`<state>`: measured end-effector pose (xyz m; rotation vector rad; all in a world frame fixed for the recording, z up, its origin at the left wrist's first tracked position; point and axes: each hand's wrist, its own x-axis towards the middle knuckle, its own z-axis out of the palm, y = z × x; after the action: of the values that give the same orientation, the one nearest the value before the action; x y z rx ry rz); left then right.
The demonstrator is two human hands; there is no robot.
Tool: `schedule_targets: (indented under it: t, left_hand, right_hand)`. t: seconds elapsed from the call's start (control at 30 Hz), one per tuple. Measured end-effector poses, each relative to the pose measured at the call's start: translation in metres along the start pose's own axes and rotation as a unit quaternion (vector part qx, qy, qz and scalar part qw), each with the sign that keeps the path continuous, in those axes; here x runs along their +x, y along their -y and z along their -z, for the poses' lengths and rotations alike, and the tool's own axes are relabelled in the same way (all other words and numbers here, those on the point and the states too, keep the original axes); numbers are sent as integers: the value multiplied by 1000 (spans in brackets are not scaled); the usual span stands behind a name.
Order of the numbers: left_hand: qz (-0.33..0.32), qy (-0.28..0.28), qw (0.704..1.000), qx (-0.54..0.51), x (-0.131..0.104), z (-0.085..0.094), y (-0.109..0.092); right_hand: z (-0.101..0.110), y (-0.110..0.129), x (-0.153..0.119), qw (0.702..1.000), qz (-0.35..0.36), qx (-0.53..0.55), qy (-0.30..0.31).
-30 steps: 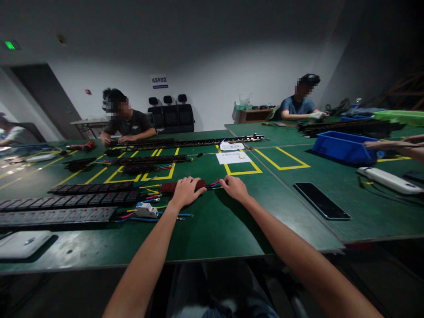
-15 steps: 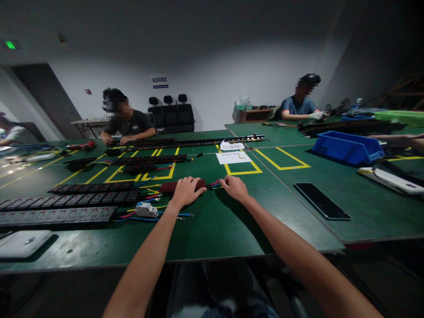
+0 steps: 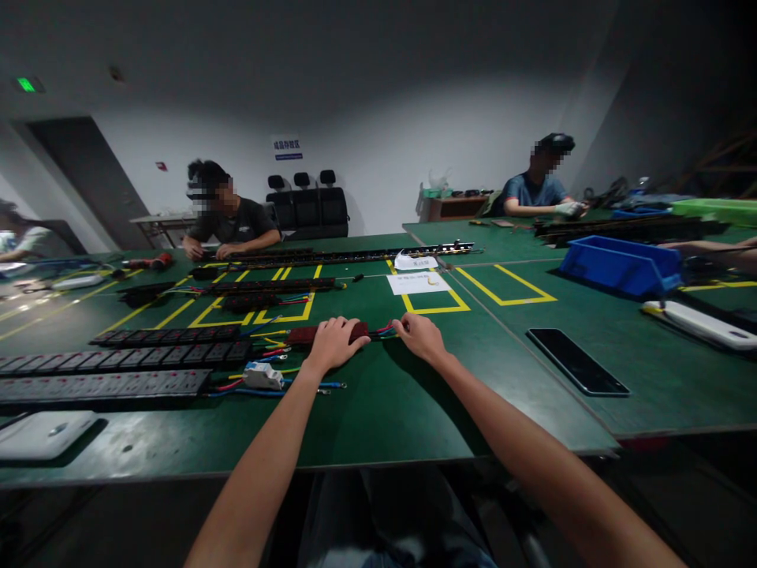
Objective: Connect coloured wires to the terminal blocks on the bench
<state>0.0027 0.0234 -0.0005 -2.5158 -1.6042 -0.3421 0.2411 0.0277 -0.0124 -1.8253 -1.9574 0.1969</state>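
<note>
My left hand (image 3: 338, 343) lies over a short dark red strip (image 3: 301, 337), fingers across its top and thumb along its near side. Thin coloured wires (image 3: 384, 331) come out of the strip's right end. My right hand (image 3: 421, 335) pinches the ends of these wires; the fingertips hide what exactly is between them. To the left lie several black socket strips (image 3: 171, 353) with red marks and loose wire ends. A grey-white circuit breaker (image 3: 263, 375) sits on the wires of the nearest strip, left of my left hand.
A phone (image 3: 576, 361) lies at the right, with a blue bin (image 3: 620, 264) beyond it. White paper labels (image 3: 417, 284) lie on the green table (image 3: 378, 426) near yellow tape. A white device (image 3: 50, 434) is near left. Co-workers sit across the table.
The whole view has shifted very slightly. Both hands keep the same place on the strip and its wires.
</note>
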Motion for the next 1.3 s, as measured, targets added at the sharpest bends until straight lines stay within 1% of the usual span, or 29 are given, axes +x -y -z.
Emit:
schedule_targets:
  t: [0.17,0.33,0.5,0.73,0.93,1.03,1.1,1.17,1.23,1.3]
  left_hand:
    - [0,-2,1000,-2,0,-1,1]
    - [-5,-12,1000,-1,0,-5,3]
    - [-8,-22,1000,0,0,-8,3]
    - [-17,-19,1000,3,-3,-8,3]
    - [-16,-14,1000,-9,-4,-5,1]
    - [-15,-7,1000,-17,-4,-3,1]
    - [-15,-2,1000,-22,-5,-2,2]
    - [-22,8,999,-25,-5,0,3]
    - [-33,25,999,-28,-5,3,4]
    - [-43,38,998,-28,-3,8,2]
  right_hand:
    - [0,-1,1,999,-33,-25,19]
    - [-1,-4,2,998,-18,-33,43]
    - [1,-7,0,998,10,-40,36]
    - [0,-5,-1,999,2,-14,37]
    - [-3,-9,0,999,22,-2,23]
    - [5,-8,-2,999,23,-18,44]
    - [14,-7,-4,997,23,-35,69]
    - [23,-6,-7,995,24,-53,77]
    - [33,-5,-9,996,8,-58,62]
    - [41,-5,-11,998,2,-57,32]
